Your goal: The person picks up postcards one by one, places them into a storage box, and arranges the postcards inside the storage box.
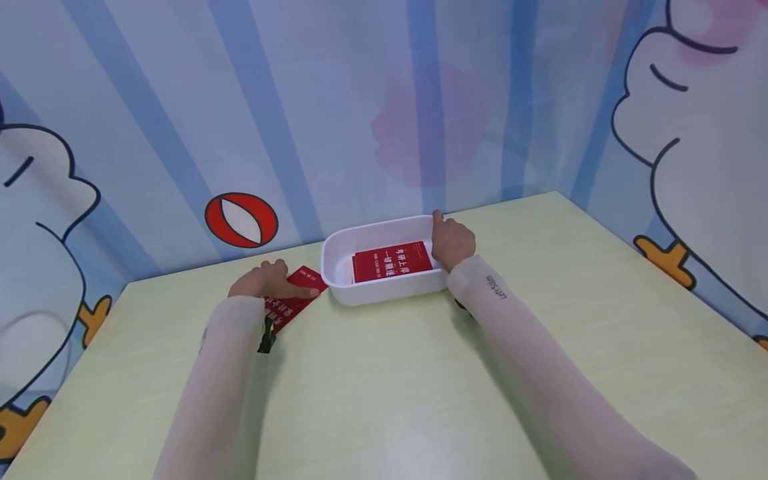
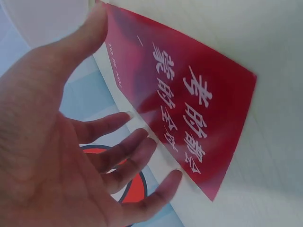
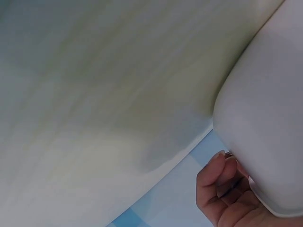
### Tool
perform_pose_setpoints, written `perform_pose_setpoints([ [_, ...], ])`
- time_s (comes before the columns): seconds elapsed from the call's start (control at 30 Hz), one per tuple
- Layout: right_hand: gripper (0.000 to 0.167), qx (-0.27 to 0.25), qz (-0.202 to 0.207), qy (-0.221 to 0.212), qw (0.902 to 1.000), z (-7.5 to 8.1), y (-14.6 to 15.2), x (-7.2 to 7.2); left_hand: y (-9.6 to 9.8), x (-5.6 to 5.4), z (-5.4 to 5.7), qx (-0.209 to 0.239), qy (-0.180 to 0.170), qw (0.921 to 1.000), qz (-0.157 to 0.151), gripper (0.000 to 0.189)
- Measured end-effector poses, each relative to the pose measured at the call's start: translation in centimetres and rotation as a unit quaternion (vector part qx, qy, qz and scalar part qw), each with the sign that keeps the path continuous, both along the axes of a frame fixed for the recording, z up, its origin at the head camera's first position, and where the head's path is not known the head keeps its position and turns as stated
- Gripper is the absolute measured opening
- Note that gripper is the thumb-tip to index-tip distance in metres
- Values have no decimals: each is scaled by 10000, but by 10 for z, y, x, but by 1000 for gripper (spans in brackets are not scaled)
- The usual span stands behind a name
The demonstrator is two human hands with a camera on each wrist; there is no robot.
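Observation:
A white plastic basin [image 1: 390, 291] with rounded corners stands near the table's back edge. Inside it lie red cards [image 1: 393, 262] with white lettering. My right hand [image 1: 453, 244] grips the basin's right end; in the right wrist view its curled fingers [image 3: 215, 175] are at the wall, partly hidden behind it. Just left of the basin, a loose red card [image 2: 189, 99] lies on the table. My left hand [image 1: 267, 280] is over this card, thumb at one corner and the loosely bent fingers [image 2: 128, 156] along its far long edge.
The pale table [image 1: 384, 387] meets a blue striped cloth backdrop [image 1: 336, 120] right behind the basin. More cloth with cartoon figures hangs at the left and right sides. A red and white ball [image 1: 242, 220] is printed on the cloth behind my left hand.

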State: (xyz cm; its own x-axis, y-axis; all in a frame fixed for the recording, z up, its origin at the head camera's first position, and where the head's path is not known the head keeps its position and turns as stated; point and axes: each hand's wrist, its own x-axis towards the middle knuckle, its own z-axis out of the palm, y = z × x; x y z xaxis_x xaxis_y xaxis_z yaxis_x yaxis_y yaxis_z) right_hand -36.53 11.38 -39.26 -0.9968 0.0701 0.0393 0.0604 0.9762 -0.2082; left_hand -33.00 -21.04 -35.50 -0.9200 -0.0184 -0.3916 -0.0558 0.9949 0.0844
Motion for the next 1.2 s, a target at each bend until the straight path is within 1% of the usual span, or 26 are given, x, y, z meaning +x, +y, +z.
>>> perform_pose_setpoints([
  [0.07,64,14,11,-15,10000,0,0,-1,1,2,1,-56,-58,9999,72,104],
  [0.13,64,24,29,-9,10000,0,0,-1,1,2,1,-106,-94,9999,75,107],
  [0.27,64,46,29,-5,10000,0,0,-1,3,1,0,-179,-137,9997,56,109],
  [0.47,63,42,50,-14,10000,0,-1,1,3,-3,-3,-265,-164,9995,55,101],
  [0.57,63,67,55,17,10000,2,-1,2,3,-3,-3,-318,-117,9994,-43,96],
  [0.8,64,17,66,-14,10000,1,-1,2,2,-2,-4,-211,-139,9997,9,94],
  [0.9,64,-13,65,-18,10000,1,-1,2,1,-2,-5,-182,-150,9997,98,99],
  [1.07,64,-81,-4,-34,10000,2,-1,2,-1,-3,-8,-44,-101,9991,414,115],
  [1.2,66,-94,-20,-77,9999,2,-1,2,-2,-3,-9,60,-88,9990,442,121],
])
